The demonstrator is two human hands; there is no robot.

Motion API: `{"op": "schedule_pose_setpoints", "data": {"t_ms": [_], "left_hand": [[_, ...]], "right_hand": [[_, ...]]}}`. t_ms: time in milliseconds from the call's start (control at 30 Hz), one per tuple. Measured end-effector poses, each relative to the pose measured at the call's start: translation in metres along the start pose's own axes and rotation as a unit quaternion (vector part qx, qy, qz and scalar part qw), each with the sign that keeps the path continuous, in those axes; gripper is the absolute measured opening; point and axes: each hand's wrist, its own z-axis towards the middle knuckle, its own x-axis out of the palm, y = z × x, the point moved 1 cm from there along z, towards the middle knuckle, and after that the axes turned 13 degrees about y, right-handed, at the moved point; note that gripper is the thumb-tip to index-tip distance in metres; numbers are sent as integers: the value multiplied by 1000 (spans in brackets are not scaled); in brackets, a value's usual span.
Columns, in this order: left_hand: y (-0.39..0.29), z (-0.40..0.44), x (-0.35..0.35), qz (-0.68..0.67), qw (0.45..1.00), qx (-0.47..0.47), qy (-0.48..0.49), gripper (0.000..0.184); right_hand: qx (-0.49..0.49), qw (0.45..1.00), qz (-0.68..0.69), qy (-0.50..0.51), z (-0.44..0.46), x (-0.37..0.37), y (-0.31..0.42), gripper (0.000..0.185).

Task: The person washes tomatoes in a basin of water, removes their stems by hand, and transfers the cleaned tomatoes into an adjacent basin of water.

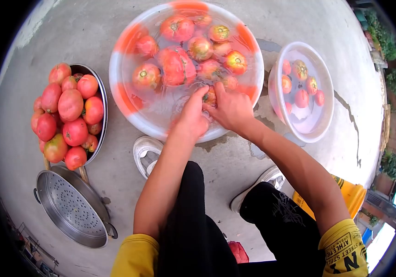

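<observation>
Where grey floor [87,46] spreads below, a wide orange-and-white tub [117,69] of water holds many tomatoes [177,27]. Off its left edge stands a bowl [105,108] heaped with more; nearer, a perforated pan [71,207]. Off its right edge sits a smaller basin [328,87]. Inside the tub's near edge, the left hand [195,111] and right hand [232,108] grasp one small tomato [209,98] between them.

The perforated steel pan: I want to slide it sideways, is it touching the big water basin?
Apart. The head view shows bare concrete floor between the perforated steel pan and the big water basin.
</observation>
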Motion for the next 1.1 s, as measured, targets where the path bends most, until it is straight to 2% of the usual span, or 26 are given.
{"op": "schedule_pose_setpoints", "data": {"t_ms": [67, 100, 167, 300, 367, 400, 467, 600, 667, 700, 767, 800, 867, 900, 967, 1000, 1067, 1100], "left_hand": [[2, 3, -3, -87, 996, -23, 24, 40], [2, 1, 0, -88, 996, -25, 25, 40], [1, -2, 6, -64, 998, 15, -17, 40], [5, 7, -1, -74, 997, 28, -9, 42], [2, 1, 6, -66, 996, 4, -54, 43], [1, 2, 5, -65, 997, 3, -49, 43], [2, 4, 2, -82, 996, 0, -20, 35], [5, 4, -1, -109, 993, 13, 43, 33], [8, 5, -1, -17, 995, 95, 8, 32], [7, 3, 4, -18, 995, 95, 8, 32], [3, 0, 10, -40, 996, 48, -71, 33], [0, -2, 13, -40, 995, 50, -71, 33], [-3, -3, 17, 9, 997, -10, -70, 39], [-1, 0, 9, 13, 997, -10, -71, 39], [6, 8, -11, 49, 998, -18, 22, 41], [4, 5, -9, 52, 998, -18, 21, 41], [3, 1, -4, 18, 1000, 2, -10, 34], [2, 1, -2, 18, 1000, 2, -10, 34]], "right_hand": [[29, 999, -25, 16, -2, -3, 3, 67], [31, 999, -25, 16, -4, -2, 3, 67], [-12, 996, -4, -91, -8, -1, 4, 63], [-32, 994, 10, -105, -7, -1, 4, 61], [-36, 997, 9, -69, -8, -4, 3, 61], [-33, 997, 7, -72, -8, -8, 5, 61], [26, 999, 16, 19, -8, -14, 9, 62], [30, 1000, 9, 3, -8, -6, 7, 60], [-73, 978, 18, -196, -5, 7, 0, 56], [-72, 978, 18, -196, -6, 7, -2, 56], [-138, 972, -21, -191, -6, 7, -4, 54], [-140, 971, -21, -191, -6, 7, -3, 54], [-79, 990, -11, -120, -6, 7, -3, 52], [-79, 989, -8, -122, -5, 2, 0, 52], [57, 997, 2, 43, -4, -9, 6, 52], [56, 998, 4, 42, -3, -6, 6, 52], [0, 998, 8, -64, -3, 3, 0, 52], [1, 998, 9, -63, -4, 6, -1, 52]]}}
